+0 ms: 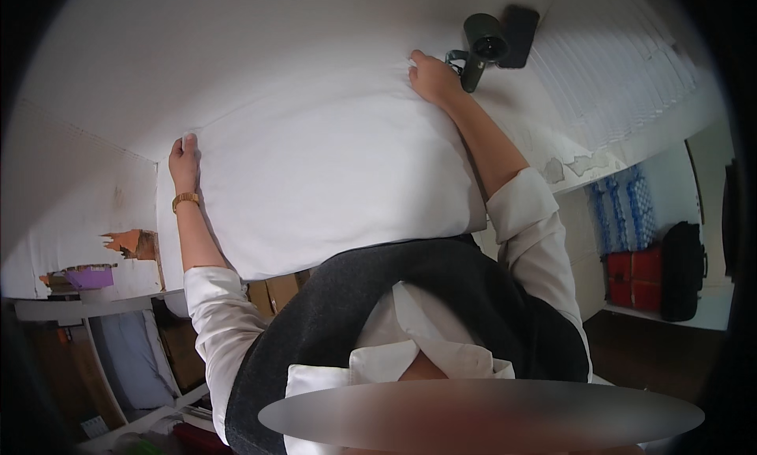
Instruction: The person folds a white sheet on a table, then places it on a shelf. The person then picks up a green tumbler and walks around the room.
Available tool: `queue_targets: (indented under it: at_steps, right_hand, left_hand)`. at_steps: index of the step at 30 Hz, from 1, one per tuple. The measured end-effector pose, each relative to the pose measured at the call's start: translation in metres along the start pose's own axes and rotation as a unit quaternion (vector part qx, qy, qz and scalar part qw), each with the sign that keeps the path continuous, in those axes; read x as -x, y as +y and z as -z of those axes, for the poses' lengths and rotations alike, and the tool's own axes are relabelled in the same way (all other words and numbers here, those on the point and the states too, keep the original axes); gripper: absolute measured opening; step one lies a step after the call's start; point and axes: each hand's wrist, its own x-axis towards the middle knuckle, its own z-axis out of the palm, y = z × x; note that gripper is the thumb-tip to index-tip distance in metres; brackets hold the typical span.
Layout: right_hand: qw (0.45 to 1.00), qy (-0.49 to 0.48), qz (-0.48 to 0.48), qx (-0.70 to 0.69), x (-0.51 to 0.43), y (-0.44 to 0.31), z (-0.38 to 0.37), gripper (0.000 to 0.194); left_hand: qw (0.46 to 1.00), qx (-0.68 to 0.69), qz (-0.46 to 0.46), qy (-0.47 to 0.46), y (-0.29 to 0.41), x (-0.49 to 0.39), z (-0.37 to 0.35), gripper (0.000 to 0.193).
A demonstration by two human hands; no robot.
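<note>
A broad piece of white fabric, smooth and slightly rounded, lies on the white tabletop and reaches to the front of my body. My left hand, with a gold-toned watch at the wrist, pinches its far left corner. At the far right corner, the fingers of my right hand grip the fabric's edge. Whether it is a pillow or a flat cloth is hard to tell. Close beside my right hand is a dark green handheld device with a round head, a handle and a strap loop.
A dark smartphone lies behind the device. Ridged, whitish translucent material covers the right side. Peeled patches mark the left panel. Lower right, a shelf holds blue-and-white packs, a red box and a black case.
</note>
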Motion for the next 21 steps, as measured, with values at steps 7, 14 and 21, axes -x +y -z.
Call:
queue_targets:
  at_steps: [7, 14, 21]
  right_hand:
    - [0.999, 0.017, 0.024, -0.016, 0.0042, -0.0019, 0.0044, 0.027]
    - [0.998, 0.037, 0.055, -0.007, 0.003, -0.0013, 0.0038, 0.026]
    - [0.998, 0.025, 0.05, 0.01, -0.0007, 0.003, 0.0004, 0.031]
  left_hand:
    - [0.999, 0.015, 0.03, -0.014, 0.0064, 0.0044, 0.0011, 0.052]
    - [1.0, -0.011, 0.005, 0.014, 0.0043, 0.0048, -0.0009, 0.055]
    - [1.0, -0.016, 0.017, 0.014, 0.0001, 0.0018, -0.0005, 0.048]
